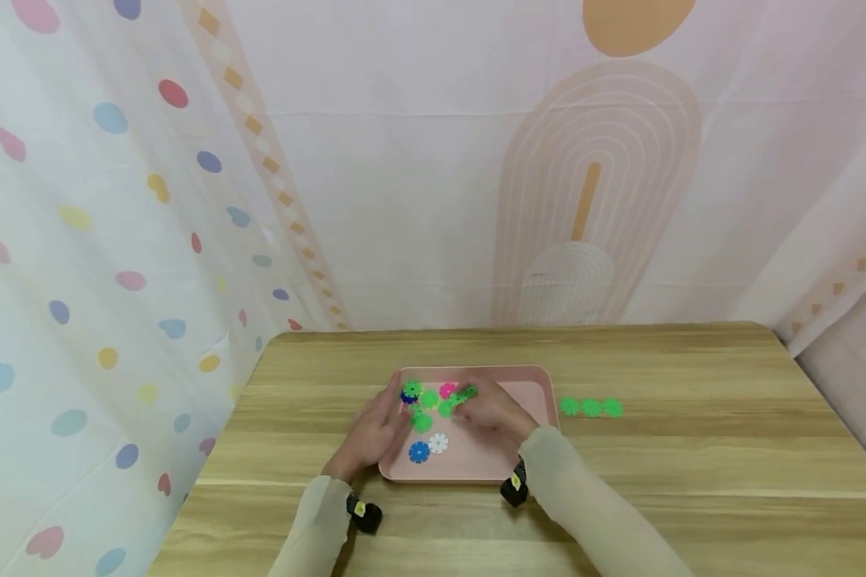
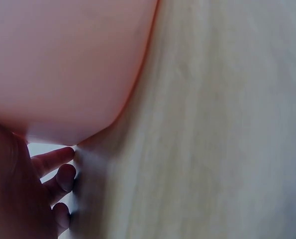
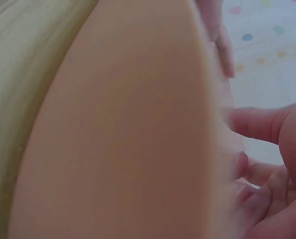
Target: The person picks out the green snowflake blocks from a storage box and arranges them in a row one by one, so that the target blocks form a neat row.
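Note:
In the head view, a shallow pink tray (image 1: 476, 461) holds several round notched plastic discs. At its left side is my left hand (image 1: 375, 429), fingers outside the rim and thumb over the inside, beside a green disc (image 1: 422, 422). Slightly bent fingers (image 2: 64, 177) show past the tray wall in the left wrist view; the thumb is hidden there. My right hand (image 1: 487, 405) reaches over the tray and pinches linked green discs (image 1: 465, 395). Its fingers (image 3: 257, 122) appear bent behind the blurred tray wall in the right wrist view, where the discs are hidden.
A row of green discs (image 1: 590, 408) lies on the wooden table (image 1: 693, 465) to the tray's right. Inside the tray, a blue disc (image 1: 418, 453) and a white disc (image 1: 439, 443) lie near the front, a pink disc (image 1: 447, 390) farther back. A patterned curtain (image 1: 418, 200) hangs behind.

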A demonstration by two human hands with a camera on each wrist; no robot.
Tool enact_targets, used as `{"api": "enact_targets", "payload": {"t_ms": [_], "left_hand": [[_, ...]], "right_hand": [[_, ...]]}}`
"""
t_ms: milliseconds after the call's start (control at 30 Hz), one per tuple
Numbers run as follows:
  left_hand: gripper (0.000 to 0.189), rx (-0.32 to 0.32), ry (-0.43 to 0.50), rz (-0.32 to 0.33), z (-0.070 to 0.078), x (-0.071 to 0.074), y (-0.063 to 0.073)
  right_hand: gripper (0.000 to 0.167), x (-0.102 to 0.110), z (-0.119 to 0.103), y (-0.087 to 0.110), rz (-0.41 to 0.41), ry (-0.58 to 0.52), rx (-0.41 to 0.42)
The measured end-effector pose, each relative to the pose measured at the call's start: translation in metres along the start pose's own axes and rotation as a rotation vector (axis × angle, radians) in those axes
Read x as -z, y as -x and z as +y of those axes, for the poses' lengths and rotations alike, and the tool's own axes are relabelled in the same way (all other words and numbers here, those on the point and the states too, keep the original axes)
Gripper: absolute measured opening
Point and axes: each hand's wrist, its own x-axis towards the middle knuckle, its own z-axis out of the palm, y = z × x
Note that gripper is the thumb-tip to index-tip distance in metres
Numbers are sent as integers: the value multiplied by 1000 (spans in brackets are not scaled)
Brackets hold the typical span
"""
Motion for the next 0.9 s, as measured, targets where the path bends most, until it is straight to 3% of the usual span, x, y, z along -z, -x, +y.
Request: {"api": "enact_targets", "payload": {"t_ms": [333, 467, 900], "left_hand": [[71, -13, 4, 5, -2, 1, 0], [71, -10, 10, 4, -2, 1, 0], [71, -27, 0, 7, -2, 0, -1]], "right_hand": [[28, 15, -16, 2, -105, 47, 27], [26, 21, -20, -1, -113, 42, 40], [28, 21, 6, -24, -137, 147, 172]]}}
